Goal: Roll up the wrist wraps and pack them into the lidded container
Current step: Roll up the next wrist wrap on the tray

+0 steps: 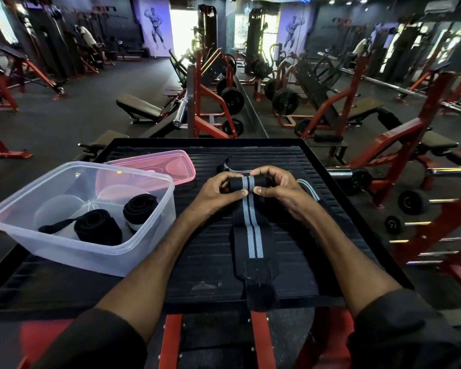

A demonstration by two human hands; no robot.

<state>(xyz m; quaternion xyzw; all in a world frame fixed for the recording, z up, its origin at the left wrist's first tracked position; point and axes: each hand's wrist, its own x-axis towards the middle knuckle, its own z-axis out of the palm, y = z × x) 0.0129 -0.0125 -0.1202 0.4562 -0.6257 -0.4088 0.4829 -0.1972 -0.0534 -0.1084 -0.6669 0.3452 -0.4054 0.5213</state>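
Head: left hand [218,191], right hand [276,189] on wrist wrap [252,235], tail past platform [197,265] edge

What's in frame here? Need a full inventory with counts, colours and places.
box: 1, clear plastic, open, left on the platform
lid: 1, pink, lying behind the box
rolled wraps: 2, black, inside the box
striped wrap: 1, black with grey stripes, platform centre, far end rolled
second wrap: 1, grey-striped, behind the right hand, mostly hidden
platform: 1, black, ribbed, on a red frame
benches: several, black pads on red frames, background
person: 1, far left background
left hand, right hand: 2, bare, gripping the striped wrap's rolled end
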